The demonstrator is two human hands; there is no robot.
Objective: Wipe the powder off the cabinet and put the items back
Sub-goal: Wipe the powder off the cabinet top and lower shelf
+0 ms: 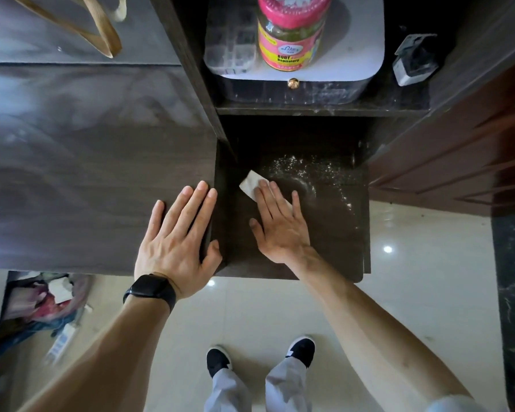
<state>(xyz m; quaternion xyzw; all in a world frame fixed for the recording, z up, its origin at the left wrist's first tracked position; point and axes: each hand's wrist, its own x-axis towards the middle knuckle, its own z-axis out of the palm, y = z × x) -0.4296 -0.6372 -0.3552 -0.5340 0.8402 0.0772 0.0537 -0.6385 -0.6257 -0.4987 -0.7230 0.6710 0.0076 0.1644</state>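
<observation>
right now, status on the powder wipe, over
Left hand flat on cabinet panel. Right hand flat, pressing tissue on lower shelf. Powder scattered beyond tissue. Nothing in the way.

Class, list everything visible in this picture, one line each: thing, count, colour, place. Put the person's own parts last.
cabinet: one, dark brown, centre
powder: one scattered patch, white, lower shelf, back and right
tissue: one, white, lower shelf, left part
white box: one, white top, upper shelf
jar: one, pink lid and label, on the white box
clear tray: one, see-through, on the box beside the jar
small device: one, black and white, upper shelf, right
hanger: one, light wood, top left
rubbish: one heap, mixed colours, floor, lower left
shoes: two, black and white, bottom centre
watch: one, black, left wrist
left hand: one, flat on the panel left of the shelf
right hand: one, flat, pressing the tissue
</observation>
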